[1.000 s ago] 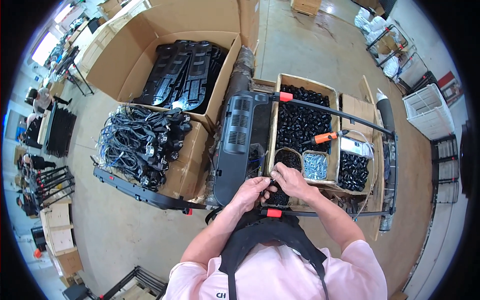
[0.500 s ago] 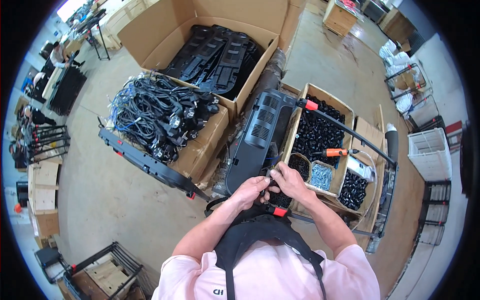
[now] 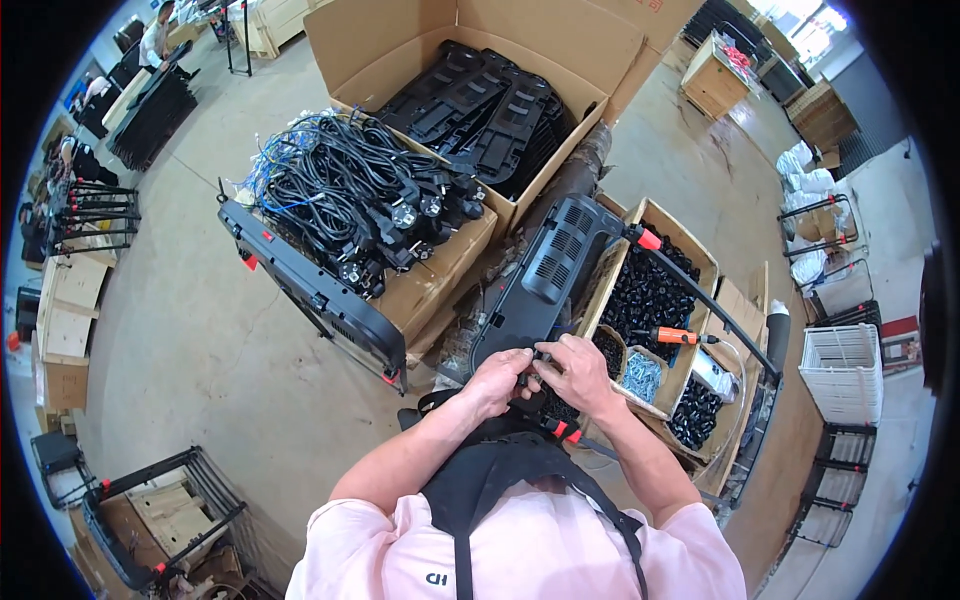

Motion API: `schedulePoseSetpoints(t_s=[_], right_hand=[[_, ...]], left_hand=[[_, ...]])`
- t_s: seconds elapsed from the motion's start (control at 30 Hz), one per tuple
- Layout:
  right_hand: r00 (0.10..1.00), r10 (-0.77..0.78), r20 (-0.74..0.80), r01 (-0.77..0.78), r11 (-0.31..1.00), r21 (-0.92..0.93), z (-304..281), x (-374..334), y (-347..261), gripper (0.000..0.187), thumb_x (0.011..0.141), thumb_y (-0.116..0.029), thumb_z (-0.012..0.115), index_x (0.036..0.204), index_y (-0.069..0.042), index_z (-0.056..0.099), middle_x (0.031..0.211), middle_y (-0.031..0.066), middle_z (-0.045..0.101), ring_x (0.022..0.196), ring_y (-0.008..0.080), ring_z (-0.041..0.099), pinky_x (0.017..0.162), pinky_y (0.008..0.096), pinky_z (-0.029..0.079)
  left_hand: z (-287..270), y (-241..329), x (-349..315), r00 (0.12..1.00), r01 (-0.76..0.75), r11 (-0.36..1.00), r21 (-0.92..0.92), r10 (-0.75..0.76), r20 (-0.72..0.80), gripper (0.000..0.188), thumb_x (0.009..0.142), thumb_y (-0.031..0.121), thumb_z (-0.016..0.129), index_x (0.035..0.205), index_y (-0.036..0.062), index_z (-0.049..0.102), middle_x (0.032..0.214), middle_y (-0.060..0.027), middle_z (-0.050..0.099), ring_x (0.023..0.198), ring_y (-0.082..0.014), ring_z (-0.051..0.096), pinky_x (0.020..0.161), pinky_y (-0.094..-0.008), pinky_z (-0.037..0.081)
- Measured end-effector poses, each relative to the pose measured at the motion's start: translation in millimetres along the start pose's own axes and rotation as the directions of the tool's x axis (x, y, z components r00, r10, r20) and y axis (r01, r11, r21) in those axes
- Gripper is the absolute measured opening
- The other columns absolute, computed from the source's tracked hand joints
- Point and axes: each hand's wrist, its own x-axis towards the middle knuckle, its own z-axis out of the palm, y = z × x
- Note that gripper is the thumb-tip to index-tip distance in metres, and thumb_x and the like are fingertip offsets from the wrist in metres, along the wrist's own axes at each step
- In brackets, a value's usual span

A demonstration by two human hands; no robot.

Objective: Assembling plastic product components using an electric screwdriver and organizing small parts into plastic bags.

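My left hand (image 3: 498, 384) and my right hand (image 3: 580, 374) meet at the near end of a black plastic housing (image 3: 510, 322) with a vented hump. Fingers of both are pinched together around something small and dark, mostly hidden by the fingers. Just right of them stands a wooden tray (image 3: 590, 318) with black knobby plastic parts (image 3: 645, 280), dark small screws (image 3: 610, 350) and silvery screws (image 3: 641, 375). An orange power screwdriver (image 3: 678, 336) lies across that tray. A black tubular frame (image 3: 735, 322) with red clips reaches over the tray.
On the left, a heap of black power cables with plugs (image 3: 350, 200) rests on a cardboard box (image 3: 450, 275). Beside it leans another black housing (image 3: 310, 275). Behind is a large open carton (image 3: 560, 45) of black plastic panels (image 3: 480, 110). A white crate (image 3: 842, 375) stands far right.
The whole view has shifted, so the boxes and tray appear farther right. Both hands stay together by the housing, with the right fingers slightly repositioned.
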Motion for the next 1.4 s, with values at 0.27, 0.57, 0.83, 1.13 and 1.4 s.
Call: schedulePoseSetpoints(t_s=[0.27,0.57,0.83,1.13,1.4], right_hand=[[0.990,-0.049,-0.129,0.045,0.999,-0.030,28,31,-4,0.023,0.083,-0.017,0.082,0.103,-0.008,0.074,0.084,0.0082,0.063,0.080,0.0284,0.066,0.073,0.0411,0.051],[0.992,-0.072,-0.103,0.066,0.996,-0.057,73,67,1,0.025,0.081,-0.018,0.083,0.102,-0.009,0.074,0.087,0.0083,0.063,0.083,0.0292,0.066,0.076,0.0417,0.052],[0.942,0.333,-0.039,-0.297,0.883,0.363,71,56,13,0.031,0.103,-0.020,0.062,0.129,-0.005,0.071,0.110,0.0126,0.074,0.106,0.0266,0.071,0.091,0.0385,0.054],[0.793,0.522,0.313,-0.546,0.381,0.746,25,37,4,0.035,0.112,-0.019,0.053,0.137,0.003,0.066,0.124,0.0159,0.076,0.114,0.0170,0.070,0.096,0.0308,0.053],[0.720,0.567,0.400,-0.603,0.225,0.766,20,20,2,0.034,0.112,-0.018,0.053,0.135,0.004,0.065,0.122,0.0185,0.075,0.113,0.0194,0.070,0.095,0.0328,0.059]], left_hand=[[-16,8,-40,1.000,0.006,0.993,-0.120,-0.006,-0.003,0.030,0.113,0.027,0.053,0.127,0.0034,0.065,0.108,-0.0051,0.068,0.086,-0.0133,0.065,0.071,-0.0269,0.053],[-31,13,-75,0.987,0.030,0.999,-0.042,-0.023,0.160,0.032,0.114,0.020,0.053,0.140,0.0012,0.056,0.108,-0.0070,0.069,0.085,-0.0133,0.068,0.075,-0.0268,0.058],[-36,20,-60,0.996,-0.068,0.982,0.176,0.057,0.069,0.032,0.115,0.024,0.053,0.140,0.0059,0.059,0.092,0.0011,0.063,0.071,-0.0082,0.057,0.066,-0.0230,0.052],[-18,28,-16,0.990,-0.058,0.993,0.098,0.044,0.137,0.029,0.114,0.018,0.050,0.138,0.0000,0.050,0.120,-0.0118,0.068,0.100,-0.0164,0.068,0.089,-0.0318,0.059],[0,33,2,0.980,-0.027,0.976,0.217,-0.017,0.201,0.029,0.115,0.018,0.048,0.137,0.0000,0.052,0.121,-0.0108,0.070,0.104,-0.0174,0.071,0.090,-0.0325,0.060]])
